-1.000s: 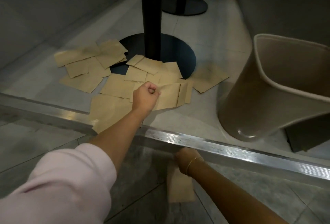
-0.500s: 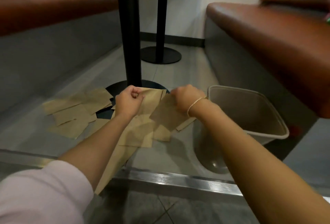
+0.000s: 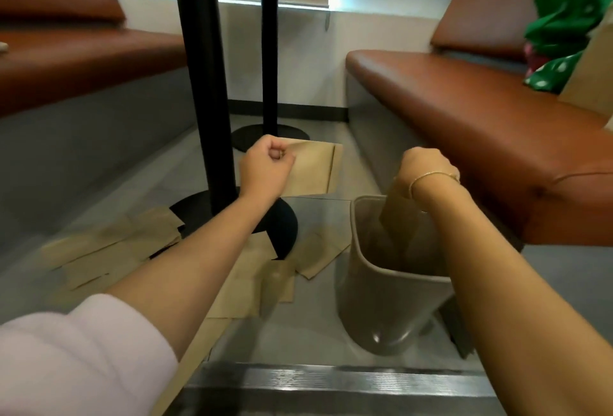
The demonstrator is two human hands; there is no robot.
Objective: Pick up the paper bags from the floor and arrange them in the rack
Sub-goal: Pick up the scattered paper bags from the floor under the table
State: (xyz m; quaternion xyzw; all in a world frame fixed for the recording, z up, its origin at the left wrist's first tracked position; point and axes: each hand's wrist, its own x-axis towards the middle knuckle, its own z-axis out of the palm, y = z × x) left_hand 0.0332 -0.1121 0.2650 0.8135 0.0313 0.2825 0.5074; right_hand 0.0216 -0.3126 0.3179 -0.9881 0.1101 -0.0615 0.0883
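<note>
This looks like the booth seating of a café or fast-food restaurant. Two long benches padded in reddish-brown leatherette, the left bench (image 3: 83,63) and the right bench (image 3: 481,123), face each other across a narrow aisle, each on a grey boxed base. Between them stand two black pedestal legs, the near one (image 3: 202,83) and the far one (image 3: 269,50), each on a round flat black foot, the kind that carries a fixed dining desk. The floor (image 3: 159,176) is pale tile with a ribbed metal strip (image 3: 331,382) along a step. Plain brown paper bags (image 3: 109,249), takeaway style, lie scattered there beside a grey plastic bin (image 3: 391,289).
</note>
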